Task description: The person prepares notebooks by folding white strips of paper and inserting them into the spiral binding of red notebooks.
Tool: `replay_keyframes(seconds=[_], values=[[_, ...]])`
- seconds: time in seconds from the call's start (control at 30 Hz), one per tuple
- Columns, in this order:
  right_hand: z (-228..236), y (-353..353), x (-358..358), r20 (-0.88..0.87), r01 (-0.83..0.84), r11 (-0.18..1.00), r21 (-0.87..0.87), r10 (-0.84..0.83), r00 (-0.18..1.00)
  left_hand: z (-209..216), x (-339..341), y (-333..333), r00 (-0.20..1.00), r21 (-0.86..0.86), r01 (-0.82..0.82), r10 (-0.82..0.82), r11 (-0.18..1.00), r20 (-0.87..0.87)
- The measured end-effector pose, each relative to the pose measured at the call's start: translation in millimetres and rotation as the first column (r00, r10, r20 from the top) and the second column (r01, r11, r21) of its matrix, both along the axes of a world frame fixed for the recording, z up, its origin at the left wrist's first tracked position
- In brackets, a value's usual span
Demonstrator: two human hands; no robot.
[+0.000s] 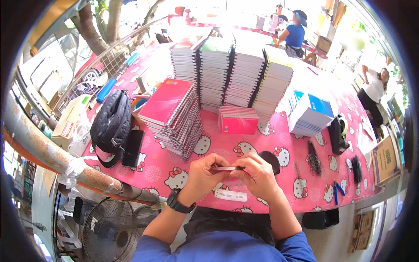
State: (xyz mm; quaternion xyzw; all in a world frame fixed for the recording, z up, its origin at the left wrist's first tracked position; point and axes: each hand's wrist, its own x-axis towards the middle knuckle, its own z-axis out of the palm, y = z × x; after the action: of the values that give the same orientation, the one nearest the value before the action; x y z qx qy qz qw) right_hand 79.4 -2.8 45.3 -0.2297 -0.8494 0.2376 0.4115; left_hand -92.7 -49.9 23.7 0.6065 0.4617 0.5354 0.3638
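Note:
Both of my hands meet above the near edge of the table, pinching a small notebook (228, 168) that shows almost edge-on, so its cover is mostly hidden. My left hand (204, 171), with a black watch on the wrist, has thumb and fingers closed on one end. The other end is between the thumb and fingers of my right hand (258, 175). Below them a white printed paper strip (231, 195) lies on the pink patterned tablecloth (266, 144). Just beyond my hands stands a small stack of pink notebooks (238, 121).
Tall stacks of spiral notebooks (244, 72) stand behind, with a pile of red ones (168, 105) nearer left. A black bag (111, 122) and phone (133, 148) lie left. Rightward are blue-covered pads (312, 114), a tape dispenser (337, 135), black binding coils (314, 158) and pliers (337, 192).

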Motion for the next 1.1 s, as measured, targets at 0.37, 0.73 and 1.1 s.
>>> replay_keyframes(seconds=[0.37,0.73,1.1], values=[[51.4,18.1,-57.3,-0.160,0.085,0.970,0.226,-0.049,0.986,92.1,-61.1,-11.2,0.832,0.261,-0.217,0.318,0.941,-0.454],[-89.2,176.3,-12.3,0.299,0.400,0.782,0.477,-0.573,0.763,56.5,-146.6,45.2,0.410,0.529,-0.658,0.844,0.536,-0.345],[-50.0,144.8,0.6,0.036,0.421,0.862,0.283,-0.448,0.893,38.0,-24.2,22.5,0.794,0.810,-0.349,0.607,0.472,-0.012]])
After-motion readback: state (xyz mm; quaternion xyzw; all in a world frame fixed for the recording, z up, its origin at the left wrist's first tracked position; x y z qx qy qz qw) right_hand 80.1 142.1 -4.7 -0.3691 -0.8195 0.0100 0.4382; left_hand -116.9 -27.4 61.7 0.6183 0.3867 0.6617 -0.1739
